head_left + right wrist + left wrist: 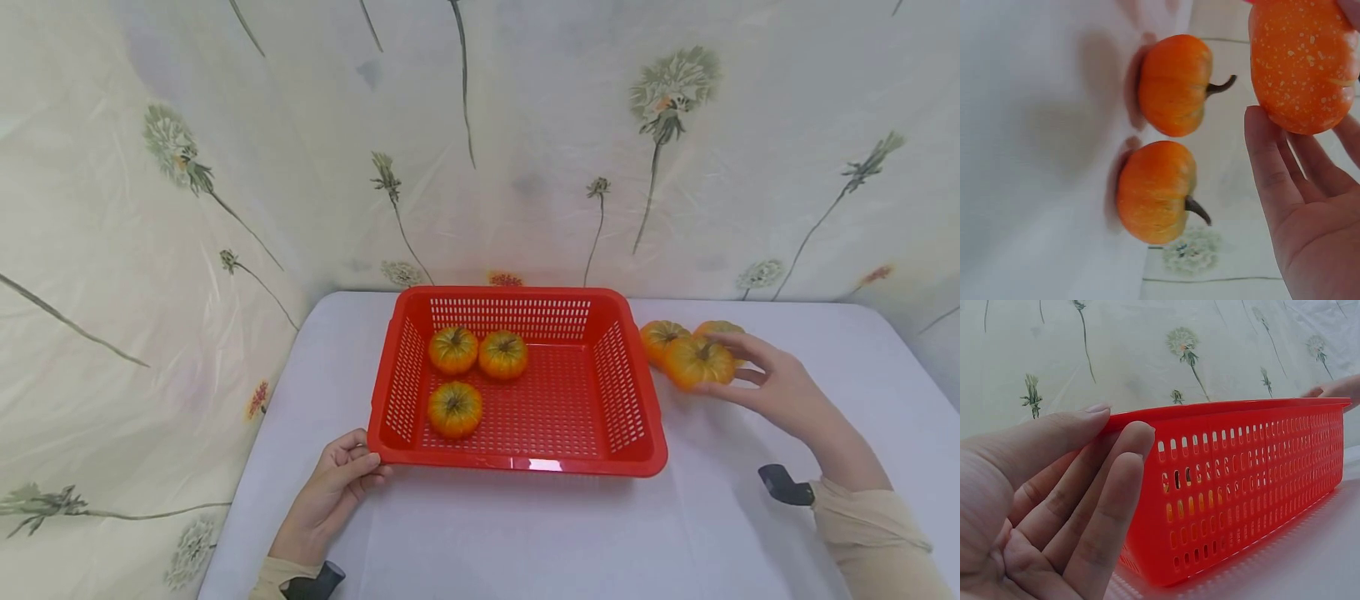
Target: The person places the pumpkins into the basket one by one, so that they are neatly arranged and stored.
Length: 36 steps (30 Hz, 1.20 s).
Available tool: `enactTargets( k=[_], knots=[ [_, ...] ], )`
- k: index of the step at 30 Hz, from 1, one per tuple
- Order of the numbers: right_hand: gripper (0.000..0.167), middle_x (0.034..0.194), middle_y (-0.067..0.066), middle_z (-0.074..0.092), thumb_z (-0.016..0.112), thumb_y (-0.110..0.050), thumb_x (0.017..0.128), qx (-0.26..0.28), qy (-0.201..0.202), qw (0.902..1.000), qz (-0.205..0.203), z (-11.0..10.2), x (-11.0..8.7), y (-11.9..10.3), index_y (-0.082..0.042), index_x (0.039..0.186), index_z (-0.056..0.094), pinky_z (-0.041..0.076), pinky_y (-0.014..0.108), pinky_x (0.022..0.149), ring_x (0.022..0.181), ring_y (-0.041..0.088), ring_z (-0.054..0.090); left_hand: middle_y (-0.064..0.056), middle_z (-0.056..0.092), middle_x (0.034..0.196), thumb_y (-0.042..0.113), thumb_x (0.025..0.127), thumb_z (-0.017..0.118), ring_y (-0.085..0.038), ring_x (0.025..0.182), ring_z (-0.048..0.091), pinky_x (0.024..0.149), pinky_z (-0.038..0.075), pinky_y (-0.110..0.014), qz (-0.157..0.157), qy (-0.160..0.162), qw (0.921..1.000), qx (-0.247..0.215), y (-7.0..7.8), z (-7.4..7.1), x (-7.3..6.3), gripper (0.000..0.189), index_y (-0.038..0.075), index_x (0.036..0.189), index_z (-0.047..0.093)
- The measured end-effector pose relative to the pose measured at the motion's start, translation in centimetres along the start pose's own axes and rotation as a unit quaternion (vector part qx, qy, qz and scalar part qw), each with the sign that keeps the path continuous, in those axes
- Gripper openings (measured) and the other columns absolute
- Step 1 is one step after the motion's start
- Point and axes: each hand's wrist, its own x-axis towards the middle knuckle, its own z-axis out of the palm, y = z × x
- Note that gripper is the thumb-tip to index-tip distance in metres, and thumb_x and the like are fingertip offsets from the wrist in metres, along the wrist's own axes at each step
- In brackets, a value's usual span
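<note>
A red plastic basket [517, 463] with slotted walls stands in the middle of the table. My left hand [337, 483] pinches its near left corner, thumb on top of the rim and fingers beneath, as the left wrist view also shows. Inside lie three small orange pumpkins: one at the back left [453, 350], one beside it [503, 355] and one nearer the front [454, 409]. To the right of the basket, my right hand [780, 387] grips another pumpkin [1304, 62] raised off the table. Behind it two more pumpkins rest on the cloth, one [1175, 85] and another [1157, 192].
A white cloth [480, 542] covers the table. Behind and to the left hangs a pale curtain [510, 125] printed with dandelions. A dark device [786, 485] is strapped at the right wrist, and a similar one [315, 582] at the left.
</note>
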Motion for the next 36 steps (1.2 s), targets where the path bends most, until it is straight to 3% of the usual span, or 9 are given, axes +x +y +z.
enactTargets(
  k=[4,7,9,14,16,21,29,36],
  knots=[
    [0.080,0.154,0.018,0.047,0.083,-0.035,0.088,0.002,0.010,0.9998,-0.015,-0.5,0.1,-0.8,-0.019,0.156,0.045,0.042,-0.001,0.081,0.123,-0.005,0.041,0.002,0.079,0.098,-0.006,0.104,0.047,-0.009,0.086,0.077,0.082,0.062,-0.021,0.001,-0.003,1.0000,-0.001,0.0,0.0,0.0,0.025,0.013,0.107,0.063],
    [0.082,0.154,0.017,0.048,0.084,-0.035,0.087,0.004,0.009,0.9998,-0.017,-0.7,0.1,-1.5,-0.019,0.156,0.043,0.042,-0.001,0.081,0.116,-0.015,0.036,0.001,0.079,0.098,-0.006,0.104,0.047,-0.009,0.086,0.077,0.082,0.062,-0.021,0.001,-0.002,1.0000,-0.001,0.0,0.0,0.0,0.025,0.013,0.107,0.063],
    [0.083,0.155,0.016,0.048,0.084,-0.037,0.086,0.002,0.006,0.9999,-0.011,-0.8,0.2,-2.0,-0.020,0.156,0.043,0.043,-0.001,0.081,0.120,-0.009,0.039,0.001,0.079,0.098,-0.006,0.104,0.047,-0.009,0.086,0.077,0.082,0.062,-0.021,0.000,0.000,1.0000,0.000,0.0,0.0,0.0,0.025,0.013,0.107,0.063],
    [0.084,0.158,0.017,0.044,0.082,-0.039,0.087,0.001,-0.012,0.9999,-0.003,-1.0,0.4,-3.2,-0.020,0.158,0.041,0.045,0.004,0.079,0.135,0.030,0.044,0.002,0.079,0.098,-0.006,0.104,0.047,-0.009,0.086,0.077,0.082,0.062,-0.021,0.000,-0.001,1.0000,-0.004,0.0,0.0,0.0,0.025,0.013,0.107,0.063],
    [0.084,0.158,0.019,0.043,0.082,-0.039,0.088,0.005,-0.020,0.9998,-0.002,-1.0,0.6,-3.8,-0.020,0.158,0.040,0.045,0.004,0.078,0.136,0.039,0.042,0.002,0.079,0.097,-0.006,0.104,0.047,-0.009,0.086,0.077,0.082,0.063,-0.021,0.001,-0.004,1.0000,-0.006,0.0,0.0,0.0,0.025,0.013,0.106,0.064],
    [0.082,0.156,0.019,0.045,0.083,-0.034,0.088,0.014,-0.033,0.9992,-0.018,-0.7,1.1,-5.0,-0.019,0.157,0.042,0.048,0.007,0.078,0.135,0.040,0.043,0.001,0.079,0.098,-0.006,0.104,0.047,-0.009,0.088,0.077,0.083,0.063,-0.022,0.003,-0.012,0.9999,-0.007,0.0,0.0,-0.1,0.025,0.012,0.107,0.064],
    [0.076,0.151,0.011,0.052,0.086,-0.033,0.085,0.003,-0.034,0.9973,-0.064,-0.1,1.9,-6.9,-0.023,0.151,0.051,0.052,0.014,0.085,0.128,0.025,0.047,0.001,0.079,0.098,-0.006,0.104,0.046,-0.009,0.087,0.077,0.083,0.063,-0.022,0.002,-0.010,0.9999,-0.011,0.0,0.0,-0.1,0.025,0.012,0.108,0.064],
    [0.076,0.147,0.014,0.056,0.087,-0.038,0.082,-0.007,-0.069,0.9946,-0.077,0.5,2.4,-8.7,-0.019,0.148,0.053,0.062,0.028,0.081,0.131,0.034,0.050,0.001,0.079,0.097,-0.007,0.104,0.047,-0.009,0.086,0.077,0.082,0.063,-0.022,0.002,-0.007,0.9999,-0.009,0.0,0.0,-0.1,0.025,0.012,0.106,0.063]
  ],
)
